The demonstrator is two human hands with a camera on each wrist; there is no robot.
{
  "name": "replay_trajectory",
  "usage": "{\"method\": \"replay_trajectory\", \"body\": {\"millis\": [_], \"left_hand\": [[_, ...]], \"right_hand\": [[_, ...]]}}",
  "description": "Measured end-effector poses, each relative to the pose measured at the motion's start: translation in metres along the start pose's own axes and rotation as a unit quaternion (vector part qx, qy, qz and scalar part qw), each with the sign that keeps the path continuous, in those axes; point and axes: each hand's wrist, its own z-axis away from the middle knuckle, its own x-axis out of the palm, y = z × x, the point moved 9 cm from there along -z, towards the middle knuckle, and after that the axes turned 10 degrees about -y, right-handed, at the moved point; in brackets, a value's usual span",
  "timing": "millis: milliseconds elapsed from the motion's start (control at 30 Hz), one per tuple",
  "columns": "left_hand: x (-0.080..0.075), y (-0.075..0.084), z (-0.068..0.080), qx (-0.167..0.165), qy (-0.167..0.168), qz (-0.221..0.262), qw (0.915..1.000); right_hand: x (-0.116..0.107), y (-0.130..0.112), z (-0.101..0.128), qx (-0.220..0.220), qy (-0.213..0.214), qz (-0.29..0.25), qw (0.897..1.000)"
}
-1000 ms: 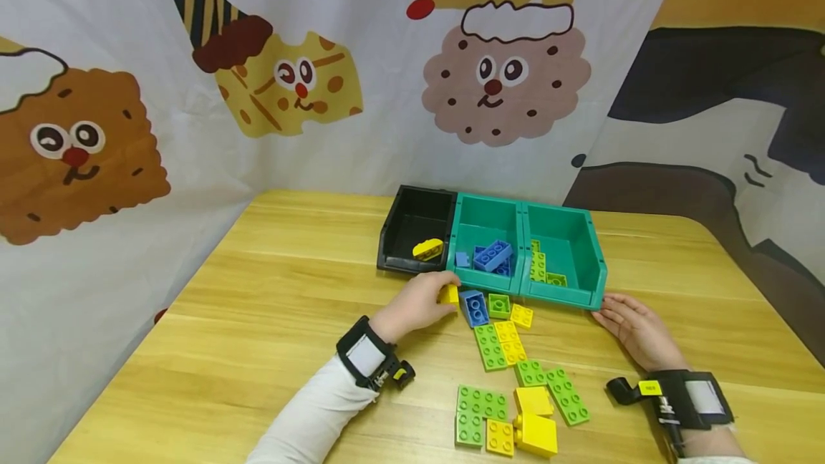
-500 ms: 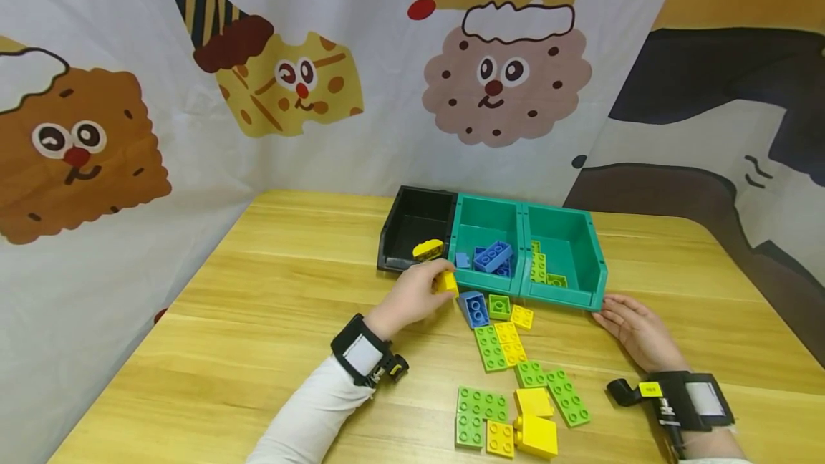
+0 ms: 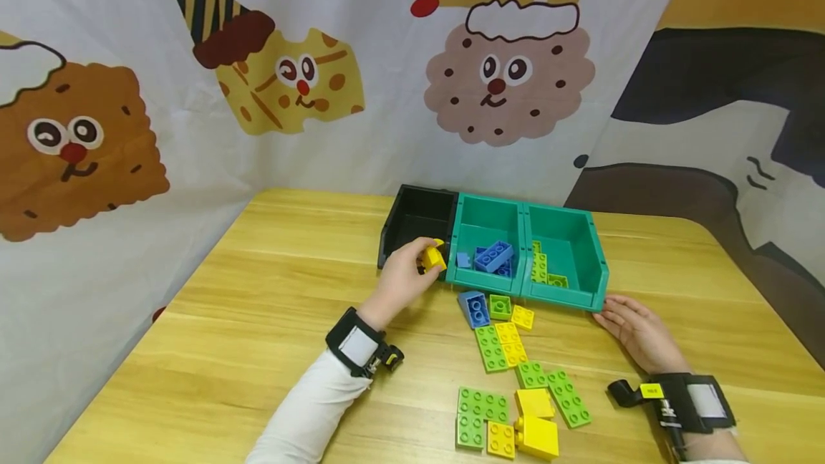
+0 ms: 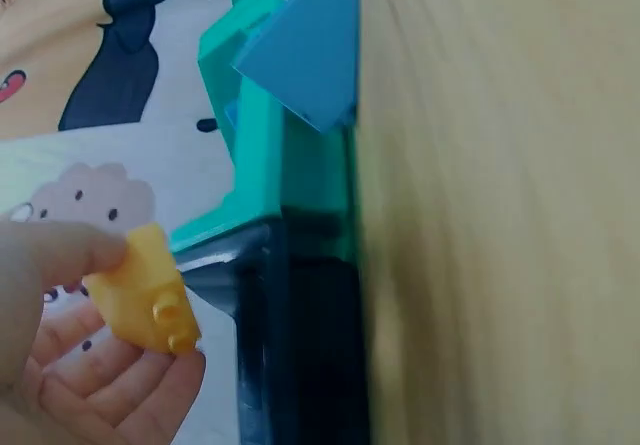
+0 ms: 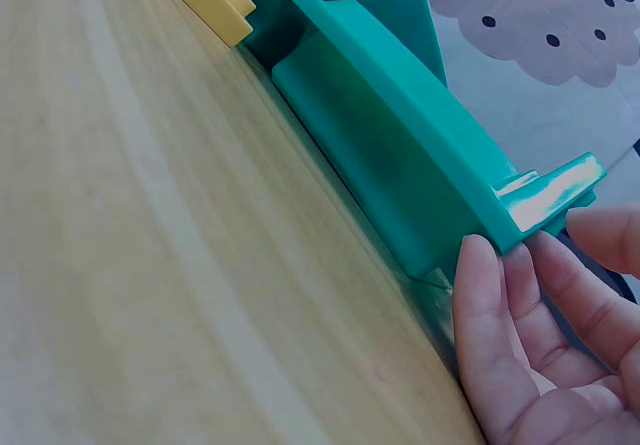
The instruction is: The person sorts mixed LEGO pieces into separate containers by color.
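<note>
My left hand (image 3: 401, 279) pinches a yellow toy brick (image 3: 433, 257) between thumb and fingers over the front of the black bin (image 3: 422, 208). Studs on that yellow brick (image 4: 150, 290) show in the left wrist view. Another yellow brick inside the black bin is mostly hidden behind the hand. At the front right corner of the right green bin (image 3: 570, 224), my right hand (image 3: 638, 331) rests with loosely extended fingers. In the right wrist view, its fingertips (image 5: 478, 255) are right at the corner of that bin (image 5: 400, 130).
The middle green bin (image 3: 488, 208) holds several blue bricks (image 3: 495, 257). Green bricks (image 3: 538, 267) lie in the right bin. In front of the bins, a blue brick (image 3: 475, 308), several green bricks (image 3: 492, 348) and yellow bricks (image 3: 538, 437) are spread on the wooden table (image 3: 271, 256).
My left hand has lifted the yellow brick from beside the blue one and carried it left and away from me to the black bin. The right hand has stayed at the bin corner.
</note>
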Motion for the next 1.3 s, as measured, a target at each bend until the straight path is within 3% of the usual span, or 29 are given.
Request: {"method": "replay_trajectory", "body": {"millis": [167,267,667,900,1300], "left_hand": [[-0.009,-0.018,-0.006,-0.04,0.041,-0.007,0.9983],[-0.013,-0.025,-0.013,-0.057,0.043,-0.008,0.9974],[-0.018,-0.039,-0.039,-0.106,-0.002,-0.06,0.9926],[-0.01,-0.046,-0.053,-0.164,-0.063,-0.096,0.9798],[0.004,-0.05,-0.068,-0.203,-0.12,-0.17,0.957]], "right_hand": [[-0.001,0.0,0.0,-0.002,0.001,-0.004,1.0],[0.0,-0.001,-0.001,-0.002,0.004,-0.006,1.0],[0.002,0.0,-0.001,-0.001,-0.002,-0.011,1.0],[-0.001,0.0,0.0,-0.002,0.003,-0.007,1.0],[0.0,-0.001,-0.001,0.003,0.004,0.001,1.0]]}}
